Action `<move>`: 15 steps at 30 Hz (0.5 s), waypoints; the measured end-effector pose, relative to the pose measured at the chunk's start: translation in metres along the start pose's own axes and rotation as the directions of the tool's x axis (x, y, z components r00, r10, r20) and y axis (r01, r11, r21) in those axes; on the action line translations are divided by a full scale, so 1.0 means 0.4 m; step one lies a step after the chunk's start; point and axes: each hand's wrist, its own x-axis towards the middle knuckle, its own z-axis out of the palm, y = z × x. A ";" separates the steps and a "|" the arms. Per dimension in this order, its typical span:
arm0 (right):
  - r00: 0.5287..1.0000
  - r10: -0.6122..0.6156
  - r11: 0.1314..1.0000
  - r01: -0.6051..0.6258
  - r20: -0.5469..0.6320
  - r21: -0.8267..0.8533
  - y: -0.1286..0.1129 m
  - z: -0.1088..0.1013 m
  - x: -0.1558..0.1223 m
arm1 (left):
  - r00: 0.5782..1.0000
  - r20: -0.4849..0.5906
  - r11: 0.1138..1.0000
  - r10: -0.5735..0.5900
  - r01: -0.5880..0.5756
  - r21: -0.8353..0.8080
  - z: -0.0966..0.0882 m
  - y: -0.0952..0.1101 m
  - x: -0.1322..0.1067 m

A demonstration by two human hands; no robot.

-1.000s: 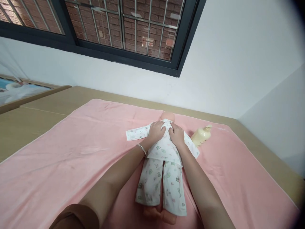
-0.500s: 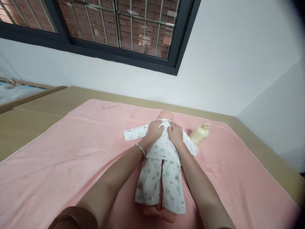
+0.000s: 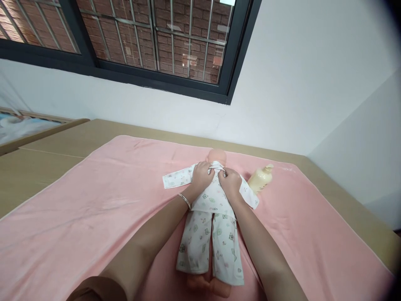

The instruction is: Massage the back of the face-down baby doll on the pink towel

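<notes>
A baby doll (image 3: 216, 156) lies on a pink blanket (image 3: 125, 184), its head toward the wall and its feet toward me. It is dressed in a white printed top (image 3: 214, 196) and matching trousers (image 3: 194, 242). My left hand (image 3: 202, 176) pinches the top's cloth near the neckline on the left. On the right of the neckline my right hand (image 3: 230, 181) grips the cloth too, and a fold stands up between both hands. The sleeves stretch out to either side. Beside the right sleeve lies a baby bottle (image 3: 260, 179) with pale yellow contents.
The blanket covers a wooden surface (image 3: 56, 150) that meets a white wall (image 3: 156, 113). Above is a dark-framed window (image 3: 163, 85) with metal bars behind it. At the far left, pale bedding (image 3: 25, 128) sits beyond a wooden rail (image 3: 44, 136).
Both hands lay flatter on the doll's upper body before. Now their fingers have curled in and bunched up the top's cloth at the neckline. The view has tilted up slightly.
</notes>
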 end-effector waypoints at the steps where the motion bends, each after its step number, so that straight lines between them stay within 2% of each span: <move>1: 1.000 0.028 0.999 -0.028 -0.004 -0.015 -0.002 -0.001 -0.001 | 1.000 -0.010 1.000 -0.013 0.013 0.013 0.001 0.000 -0.002; 5: 0.998 0.068 0.998 -0.068 0.013 -0.011 -0.004 -0.005 0.001 | 0.997 -0.011 0.997 -0.075 0.075 0.031 0.002 0.002 -0.002; 11: 0.993 -0.058 0.998 0.054 0.104 0.039 0.016 0.007 0.024 | 0.987 0.136 0.996 -0.086 0.088 -0.008 0.003 -0.002 0.015; 15: 0.983 -0.099 0.993 0.089 0.153 0.073 0.025 0.016 0.035 | 0.981 0.170 0.995 -0.091 0.095 -0.014 0.003 -0.006 0.019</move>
